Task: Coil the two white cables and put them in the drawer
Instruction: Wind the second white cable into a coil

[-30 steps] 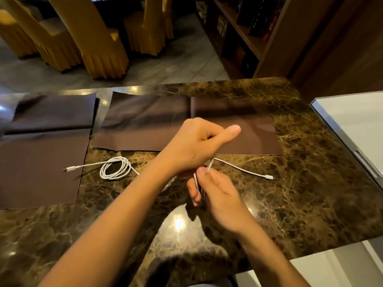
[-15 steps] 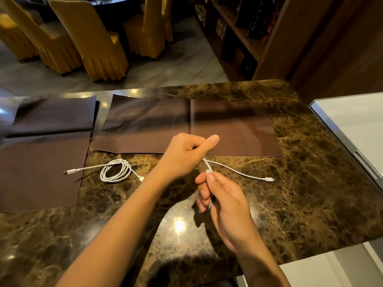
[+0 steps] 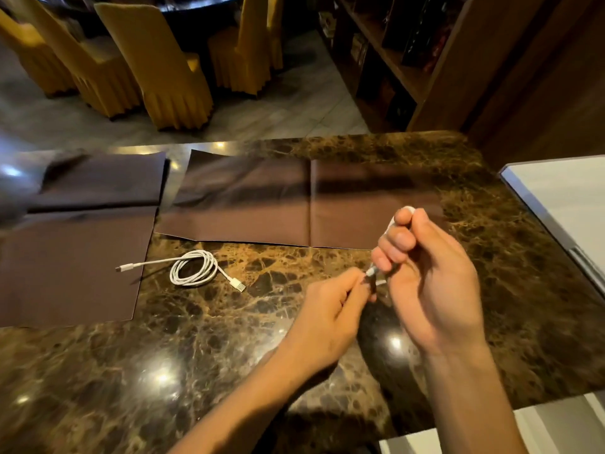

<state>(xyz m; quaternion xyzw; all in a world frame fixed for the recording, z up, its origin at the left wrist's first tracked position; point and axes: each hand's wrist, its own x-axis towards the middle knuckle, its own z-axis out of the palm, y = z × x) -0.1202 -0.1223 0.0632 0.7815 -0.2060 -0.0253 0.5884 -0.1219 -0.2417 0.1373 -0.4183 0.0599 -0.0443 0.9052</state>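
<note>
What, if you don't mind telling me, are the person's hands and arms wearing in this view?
Nothing that shows. Both the left hand and the right hand are bare, with no gloves, and no rings can be made out. Both forearms are uncovered down to the bottom edge of the picture: no sleeve, cuff, watch or bracelet is in view. The fingernails look short and plain.

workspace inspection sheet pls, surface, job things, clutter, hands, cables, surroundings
surface: dark marble counter, glossy.
job's things: coiled white cable lying on the counter, both plugs trailing out; second white cable bunched in the hands; no drawer in view.
clutter: two brown mats at the back.
grippers: left hand pinches the second cable's plug end; right hand closed on its loops.
cables: nothing seen besides those two.
surroundings: yellow-covered chairs, wooden shelving.
</note>
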